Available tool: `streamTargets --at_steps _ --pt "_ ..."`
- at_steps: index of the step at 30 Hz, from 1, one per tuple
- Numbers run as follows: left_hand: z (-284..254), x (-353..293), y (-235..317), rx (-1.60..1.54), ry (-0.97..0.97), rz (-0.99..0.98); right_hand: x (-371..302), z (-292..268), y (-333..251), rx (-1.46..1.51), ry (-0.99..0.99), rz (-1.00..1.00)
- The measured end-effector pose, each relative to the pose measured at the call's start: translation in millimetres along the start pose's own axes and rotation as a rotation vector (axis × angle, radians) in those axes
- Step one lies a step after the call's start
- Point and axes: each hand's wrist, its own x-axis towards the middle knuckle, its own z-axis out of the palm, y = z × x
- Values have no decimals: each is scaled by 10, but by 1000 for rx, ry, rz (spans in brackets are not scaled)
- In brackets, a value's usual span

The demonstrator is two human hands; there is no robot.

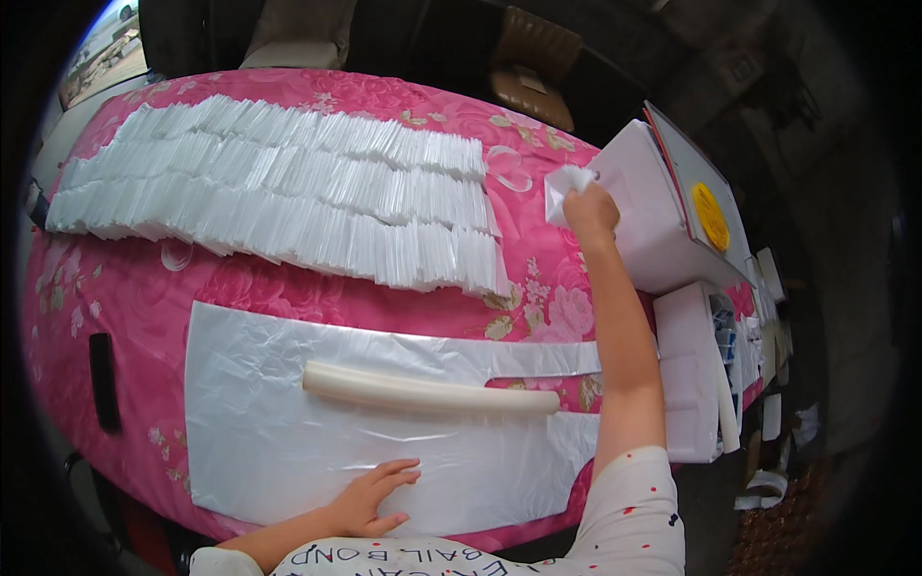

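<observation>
A large white plastic vest-type bag (279, 437) lies flat on the table before me, its handle strips pointing right. Across it rests a cream-coloured roller or tube (432, 391). My left hand (370, 499) lies on the bag's near part, fingers spread, holding nothing. Stretched far out to the right, my right hand (593, 209) is closed round a crumpled, folded white piece (567, 187), which looks like thin plastic. It is beside a white foam box, right of the long rows of folded white plastic pieces (279, 182).
A pink floral tablecloth (259, 283) covers the table. At the right stand a tall white foam box (634, 211), with a yellow disc (711, 217) on its top, and a lower white box (684, 384) with things inside. A black bar (103, 382) lies at left. Chairs (533, 67) stand beyond.
</observation>
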Motion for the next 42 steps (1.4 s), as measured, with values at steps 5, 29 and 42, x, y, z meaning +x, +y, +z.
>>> streamTargets --at_steps 5,29,42 --pt "-46 -49 -127 -159 34 -21 558 616 -603 -216 -85 -38" --pt "-66 -30 -164 -231 66 -90 519 1443 -230 749 -508 -459" --pt "-33 -14 -188 -263 110 -84 422 1592 -345 1048 -449 -391"
